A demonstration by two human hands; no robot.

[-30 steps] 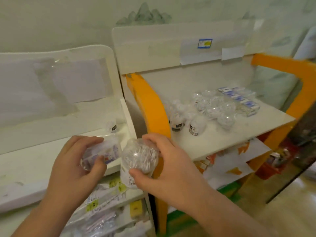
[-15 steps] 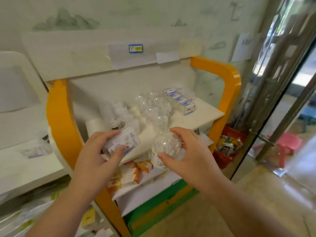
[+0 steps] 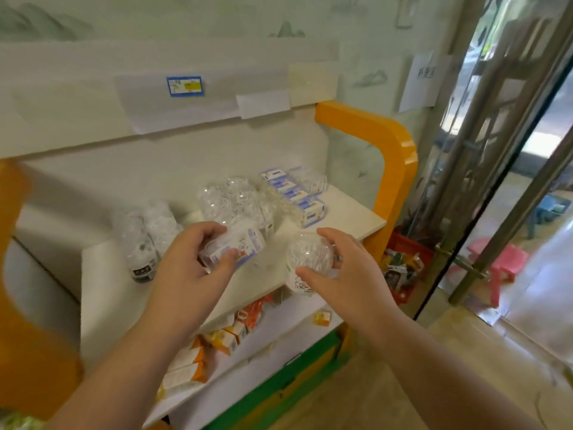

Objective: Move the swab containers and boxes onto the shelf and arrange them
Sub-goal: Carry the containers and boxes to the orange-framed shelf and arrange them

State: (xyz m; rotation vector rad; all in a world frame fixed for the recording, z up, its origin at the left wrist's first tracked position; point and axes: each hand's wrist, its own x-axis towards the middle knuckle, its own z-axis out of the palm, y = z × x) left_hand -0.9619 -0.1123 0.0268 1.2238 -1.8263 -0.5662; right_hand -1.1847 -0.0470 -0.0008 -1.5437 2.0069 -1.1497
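My left hand [image 3: 192, 262] grips a clear swab box with a blue and white label [image 3: 238, 246], held just above the white shelf [image 3: 105, 293]. My right hand [image 3: 344, 274] holds a round clear swab container [image 3: 308, 259] at the shelf's front edge, thumb below and fingers over its top. On the shelf stand several clear swab containers [image 3: 235, 200], two taller ones with dark labels [image 3: 139, 243] at the left, and a row of blue and white boxes [image 3: 294, 193] at the back right.
Orange side panels [image 3: 390, 156] frame the shelf. A lower shelf holds orange and white boxes [image 3: 217, 339]. A red basket [image 3: 406, 262] sits on the floor to the right, beside a glass door with metal bars [image 3: 496, 169]. A pink stool [image 3: 499, 268] stands beyond.
The view has swung right from the neighbouring white shelf to the orange-framed one. Both hands have carried the box and the round container forward over this shelf.
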